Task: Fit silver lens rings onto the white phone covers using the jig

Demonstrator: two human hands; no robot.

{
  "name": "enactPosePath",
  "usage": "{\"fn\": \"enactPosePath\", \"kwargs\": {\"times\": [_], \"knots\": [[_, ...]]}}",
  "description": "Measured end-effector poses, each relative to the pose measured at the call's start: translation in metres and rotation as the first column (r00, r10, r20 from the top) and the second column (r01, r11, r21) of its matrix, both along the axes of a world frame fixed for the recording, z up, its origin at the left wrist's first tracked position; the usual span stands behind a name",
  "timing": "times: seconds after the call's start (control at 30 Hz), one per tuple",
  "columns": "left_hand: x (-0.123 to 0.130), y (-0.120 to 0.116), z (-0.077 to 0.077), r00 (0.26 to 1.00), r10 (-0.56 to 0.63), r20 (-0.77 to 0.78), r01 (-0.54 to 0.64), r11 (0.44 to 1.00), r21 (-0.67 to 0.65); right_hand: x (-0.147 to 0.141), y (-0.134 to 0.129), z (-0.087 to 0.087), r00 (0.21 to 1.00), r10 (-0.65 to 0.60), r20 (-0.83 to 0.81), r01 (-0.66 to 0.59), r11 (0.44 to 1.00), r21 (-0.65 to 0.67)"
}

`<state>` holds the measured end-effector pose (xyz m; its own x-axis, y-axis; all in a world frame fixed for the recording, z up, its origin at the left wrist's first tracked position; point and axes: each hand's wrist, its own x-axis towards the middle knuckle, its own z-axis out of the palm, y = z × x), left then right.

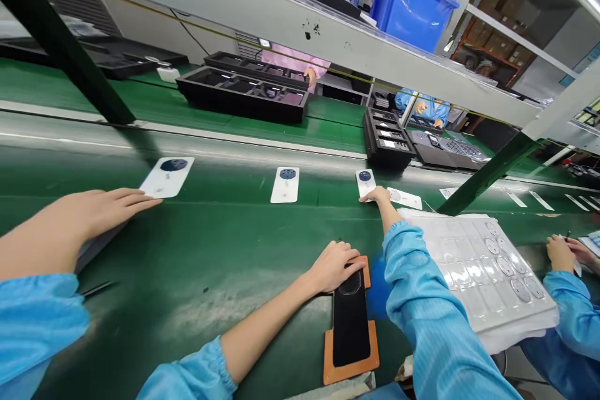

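Note:
My left hand [335, 267] lies over the top end of a black phone-shaped piece [351, 325], its fingers and thumb bent round the edges. That piece sits in an orange holder [351, 374] on the green bench. Farther forward, my right hand [379, 194] grips the near end of a white phone back cover [365, 179] with a dark round camera area. Its fingertips are partly hidden. Just right of this hand lies another white cover [405, 198], turned sideways. To the left a third white cover [285, 185] lies flat on the belt.
A co-worker's hand [103, 209] touches a white cover [167, 178] at left. Stacked clear blister trays [478, 262] with round parts stand at right, near another worker's hands [562, 253]. Black trays [244, 97] line the far side. A green post [487, 175] rises beyond the blister trays.

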<state>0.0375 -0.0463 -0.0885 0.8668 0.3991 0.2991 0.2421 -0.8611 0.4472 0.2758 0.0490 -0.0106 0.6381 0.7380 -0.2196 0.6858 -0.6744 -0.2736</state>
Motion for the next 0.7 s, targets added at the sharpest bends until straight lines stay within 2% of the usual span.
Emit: {"fn": "enactPosePath", "kwargs": {"times": [0.07, 0.13, 0.2, 0.27, 0.33, 0.37, 0.4, 0.43, 0.47, 0.5, 0.53, 0.57, 0.6, 0.63, 0.67, 0.7], "knots": [[-0.001, 0.006, 0.003, 0.999, 0.036, 0.038, -0.037, 0.999, 0.012, -0.004, -0.006, 0.015, 0.995, 0.09, 0.05, -0.091, 0.995, 0.029], [-0.006, 0.018, 0.013, 0.987, 0.129, 0.093, -0.132, 0.991, 0.022, -0.008, -0.018, 0.031, 0.966, 0.24, 0.097, -0.248, 0.965, 0.084], [-0.016, 0.03, 0.028, 0.956, 0.246, 0.16, -0.254, 0.967, 0.029, -0.015, -0.042, 0.045, 0.907, 0.402, 0.128, -0.418, 0.896, 0.147], [-0.027, 0.037, 0.045, 0.917, 0.331, 0.22, -0.35, 0.936, 0.048, -0.025, -0.084, 0.055, 0.83, 0.54, 0.139, -0.557, 0.808, 0.192], [-0.035, 0.035, 0.059, 0.914, 0.331, 0.235, -0.362, 0.927, 0.101, -0.039, -0.135, 0.062, 0.72, 0.676, 0.157, -0.692, 0.684, 0.232], [-0.038, 0.033, 0.063, 0.956, 0.224, 0.19, -0.246, 0.964, 0.104, -0.047, -0.16, 0.063, 0.588, 0.778, 0.221, -0.804, 0.53, 0.27], [-0.039, 0.031, 0.066, 0.983, 0.107, 0.15, -0.118, 0.991, 0.067, -0.052, -0.181, 0.064, 0.498, 0.816, 0.293, -0.858, 0.415, 0.302], [-0.04, 0.029, 0.067, 0.992, 0.029, 0.121, -0.029, 1.0, -0.002, -0.053, -0.198, 0.064, 0.456, 0.815, 0.358, -0.879, 0.351, 0.322], [-0.04, 0.028, 0.068, 0.993, 0.016, 0.119, -0.007, 0.997, -0.08, -0.048, -0.213, 0.064, 0.47, 0.782, 0.41, -0.875, 0.351, 0.334], [-0.039, 0.028, 0.068, 0.992, 0.055, 0.11, -0.034, 0.983, -0.182, -0.035, -0.226, 0.063, 0.557, 0.71, 0.431, -0.829, 0.443, 0.343], [-0.038, 0.027, 0.068, 0.985, 0.148, 0.088, -0.118, 0.952, -0.284, -0.016, -0.239, 0.063, 0.69, 0.589, 0.421, -0.722, 0.603, 0.339], [-0.037, 0.027, 0.069, 0.963, 0.262, 0.061, -0.222, 0.901, -0.372, 0.009, -0.253, 0.063, 0.815, 0.422, 0.398, -0.554, 0.768, 0.32], [-0.036, 0.026, 0.071, 0.928, 0.371, 0.029, -0.319, 0.834, -0.451, 0.037, -0.269, 0.063, 0.908, 0.207, 0.365, -0.318, 0.907, 0.277], [-0.035, 0.025, 0.073, 0.884, 0.468, 0.001, -0.401, 0.758, -0.515, 0.067, -0.286, 0.063, 0.942, -0.044, 0.332, -0.022, 0.981, 0.192], [-0.034, 0.025, 0.077, 0.838, 0.546, -0.021, -0.461, 0.686, -0.564, 0.096, -0.303, 0.063, 0.928, -0.176, 0.327, 0.135, 0.98, 0.144], [-0.034, 0.024, 0.08, 0.801, 0.598, -0.037, -0.495, 0.627, -0.602, 0.124, -0.32, 0.062, 0.912, -0.255, 0.323, 0.232, 0.967, 0.106]]}}
